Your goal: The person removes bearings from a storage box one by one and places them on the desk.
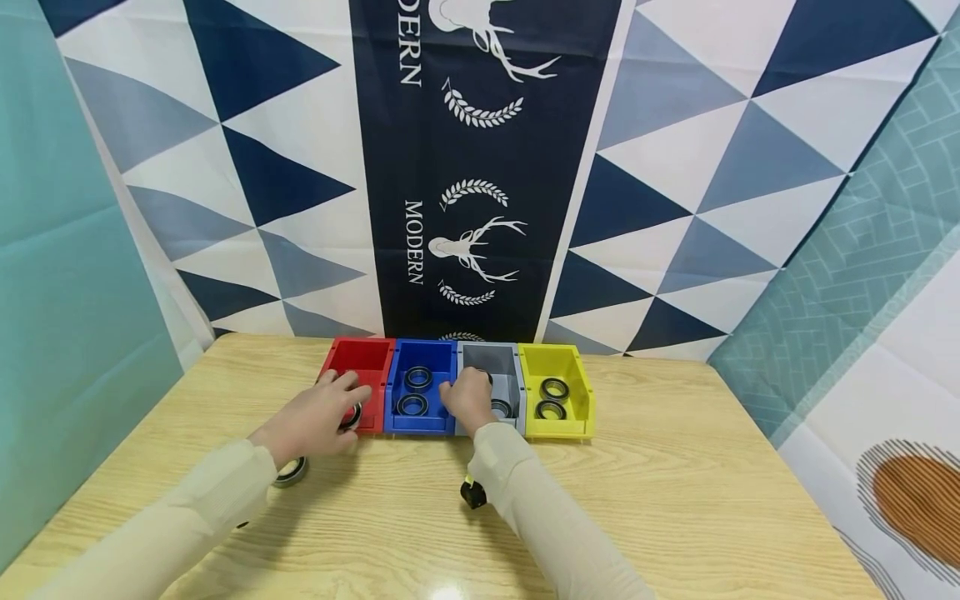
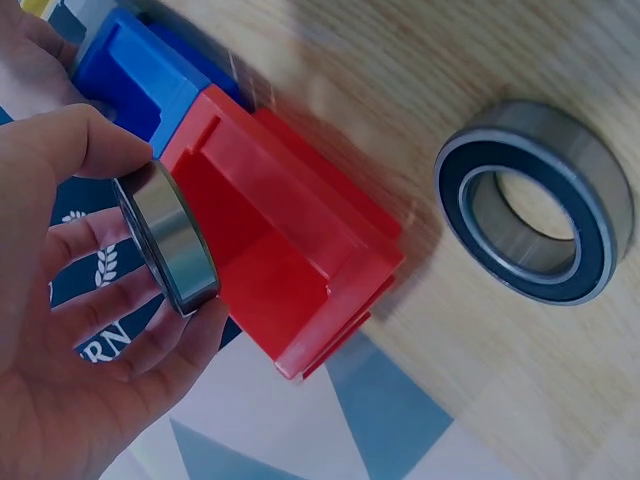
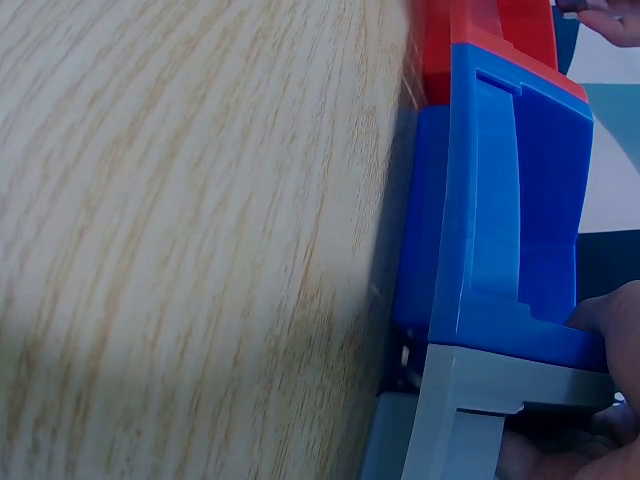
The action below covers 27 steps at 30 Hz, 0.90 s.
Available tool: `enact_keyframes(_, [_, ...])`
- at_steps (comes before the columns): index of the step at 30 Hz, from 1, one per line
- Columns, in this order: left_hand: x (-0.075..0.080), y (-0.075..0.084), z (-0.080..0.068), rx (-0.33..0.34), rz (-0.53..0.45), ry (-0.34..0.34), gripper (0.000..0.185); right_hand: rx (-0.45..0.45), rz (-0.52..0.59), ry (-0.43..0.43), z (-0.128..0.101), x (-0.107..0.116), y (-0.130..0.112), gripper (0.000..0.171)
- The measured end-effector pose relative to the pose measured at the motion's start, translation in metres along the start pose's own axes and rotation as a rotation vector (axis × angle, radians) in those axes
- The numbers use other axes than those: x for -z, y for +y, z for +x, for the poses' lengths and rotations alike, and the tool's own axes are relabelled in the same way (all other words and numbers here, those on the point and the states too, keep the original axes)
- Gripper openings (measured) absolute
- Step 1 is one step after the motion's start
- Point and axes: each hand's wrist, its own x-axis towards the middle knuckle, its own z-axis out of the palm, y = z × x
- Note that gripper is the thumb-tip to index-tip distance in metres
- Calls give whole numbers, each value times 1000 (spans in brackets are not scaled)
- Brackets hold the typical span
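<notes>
My left hand [image 1: 318, 417] holds a bearing [image 2: 172, 238] between thumb and fingers at the red bin [image 2: 300, 225]; the bearing is tilted on edge. A second bearing [image 2: 535, 205] lies on the table beside that bin, partly under my left wrist in the head view. My right hand [image 1: 470, 398] reaches into the grey bin [image 1: 512, 360], its thumb side over the wall shared with the blue bin [image 1: 405, 354]. A dark rim shows beside its fingers, but whether they grip it is hidden. One bearing [image 1: 501, 408] lies at the grey bin's front.
Two bearings [image 1: 412, 405] lie in the blue bin and two bearings [image 1: 551, 410] in the yellow bin [image 1: 570, 428]. The bins stand side by side near the wooden table's [image 1: 675, 500] back edge, before a patterned cloth [image 1: 480, 317]. A small black device [image 1: 473, 492] shows by my right sleeve.
</notes>
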Motion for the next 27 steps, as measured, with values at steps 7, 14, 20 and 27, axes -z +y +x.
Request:
enact_keyframes(7, [-2,4,-9,9,-18,-27,62,-3,-8,-3,1,0,0,29])
enact_keyframes(14, [-8,6,-15,-12,-35,-27,55,-7,2,-5,1,-1,0,29])
enact_keyframes(20, [-15,7,-21,-22,-71,-17,47,-6,0,1,1,0,0,29])
enact_keyframes(27, [-25,4,-25,-43,-106,-17,41,-22,27,-15,0,0,0,30])
